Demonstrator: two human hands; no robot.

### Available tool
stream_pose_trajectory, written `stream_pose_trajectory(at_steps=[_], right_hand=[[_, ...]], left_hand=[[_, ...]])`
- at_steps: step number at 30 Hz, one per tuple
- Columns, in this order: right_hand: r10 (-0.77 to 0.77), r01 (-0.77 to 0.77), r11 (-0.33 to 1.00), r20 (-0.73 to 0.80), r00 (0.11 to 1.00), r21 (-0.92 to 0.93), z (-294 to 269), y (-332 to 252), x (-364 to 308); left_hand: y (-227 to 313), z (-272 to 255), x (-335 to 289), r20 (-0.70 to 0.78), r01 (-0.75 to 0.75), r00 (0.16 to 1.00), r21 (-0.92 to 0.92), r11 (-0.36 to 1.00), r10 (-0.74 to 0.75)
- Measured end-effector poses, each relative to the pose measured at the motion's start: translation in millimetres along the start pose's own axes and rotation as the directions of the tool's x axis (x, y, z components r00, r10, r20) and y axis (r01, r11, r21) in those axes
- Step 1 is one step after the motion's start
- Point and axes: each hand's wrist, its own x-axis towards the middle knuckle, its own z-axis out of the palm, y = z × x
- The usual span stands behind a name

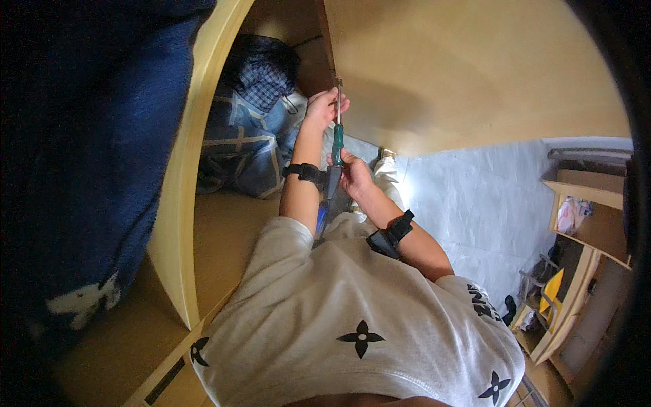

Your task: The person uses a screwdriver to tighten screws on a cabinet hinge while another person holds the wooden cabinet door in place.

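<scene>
A screwdriver (338, 144) with a green handle points up and away from me, its metal shaft ending at a small hinge (338, 81) on the edge of a light wooden door (475, 74). My right hand (357, 175) is closed around the butt of the handle. Farther up, my left hand (324, 108) has its fingers about the shaft, just below the hinge. Whether the tip sits in a screw is too small to make out. Black bands circle both my forearms.
Left of my arms an open cabinet (173, 203) holds bundled dark checked fabric (268, 74) and blue bags (237, 146). Dark blue cloth (102, 136) hangs at far left. To the right are grey floor tiles (468, 203) and a wooden shelf unit (590, 197) with drawers.
</scene>
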Motion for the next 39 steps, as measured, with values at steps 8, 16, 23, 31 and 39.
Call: stream_pose_trajectory(at_steps=[8,16,23,31,39], right_hand=[[0.092,-0.465,0.812,0.708,0.701,0.354,-36,2,31],[0.127,-0.168,0.972,0.237,0.963,0.161,5,12,5],[0.084,-0.412,0.827,0.640,0.763,0.382,-15,8,12],[0.089,-0.183,0.936,0.301,0.949,0.300,12,-2,-7],[0.087,-0.416,0.847,0.685,0.724,0.332,-14,2,7]], left_hand=[[-3,2,-96,0.165,0.261,0.934,0.294,0.919,-0.318],[-19,-15,-114,-0.044,0.085,0.996,0.368,0.926,-0.074],[1,12,-137,0.138,0.306,0.938,0.104,0.946,-0.318],[-23,-20,-94,-0.145,0.191,0.978,0.339,0.921,-0.149],[-9,5,-120,0.158,0.258,0.948,0.124,0.958,-0.276]])
